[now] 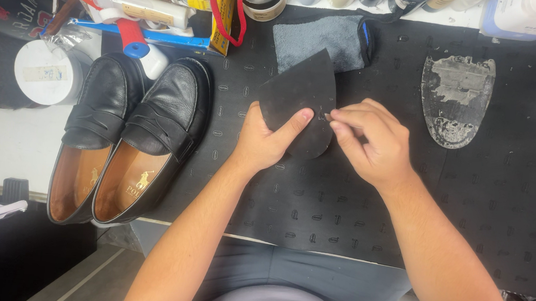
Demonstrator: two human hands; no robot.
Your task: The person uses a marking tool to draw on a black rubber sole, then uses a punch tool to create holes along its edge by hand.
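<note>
A dark rubber half-sole (301, 92) lies between both hands on the black patterned mat (468, 204), its long axis running away from the person, its narrower end pointing up and slightly right, its rounded end nearest the wrists. The left hand (267, 141) grips its lower left edge, thumb pressed flat on top. The right hand (371, 139) pinches at the sole's right edge with curled fingertips; whether it holds a small tool I cannot tell. Left of the left hand sit two black loafers (135, 140), toes pointing away. Right of the right hand lies a worn, glue-streaked old sole (455, 101). Beyond the hands rests a grey cloth (318, 36).
</note>
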